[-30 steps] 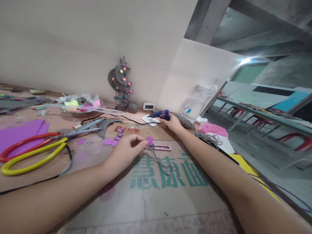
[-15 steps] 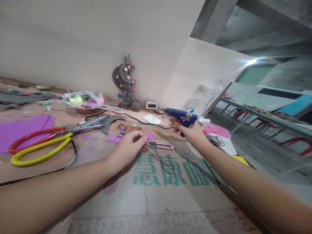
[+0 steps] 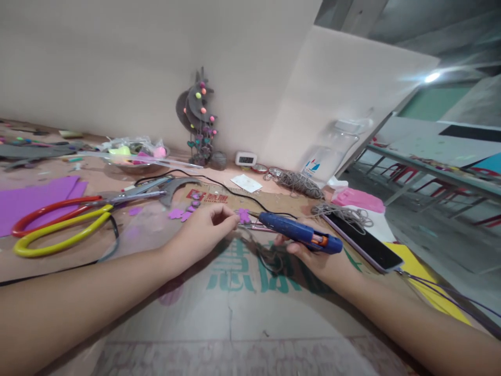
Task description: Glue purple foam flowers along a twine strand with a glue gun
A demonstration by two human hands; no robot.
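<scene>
My right hand (image 3: pixel 326 261) is wrapped round a blue hot glue gun (image 3: pixel 297 230), its nozzle pointing left. The nozzle tip is close to a small purple flower-shaped piece (image 3: pixel 243 215) on the cardboard. My left hand (image 3: pixel 207 227) is closed in a pinch beside that piece; what the fingertips hold, if anything, is too small to make out. Partly hidden under the gun lie pink thread snips (image 3: pixel 261 227). A grey cord (image 3: pixel 270 261) curls on the cardboard between my hands. More purple cutouts (image 3: pixel 182 214) lie just beyond my left hand.
Scissors with red and yellow handles (image 3: pixel 62 227) and purple sheets (image 3: pixel 39 203) lie at left. Behind stand a bowl of craft bits (image 3: pixel 135 166), a grey moon ornament (image 3: pixel 198 117), a small clock (image 3: pixel 246 159) and a clear bottle (image 3: pixel 331 151). A phone (image 3: pixel 366 243) lies at right.
My right hand has brought the glue gun down and toward me, its nozzle now near the purple piece. My left hand stays in its pinch. The view has shifted slightly, showing the phone.
</scene>
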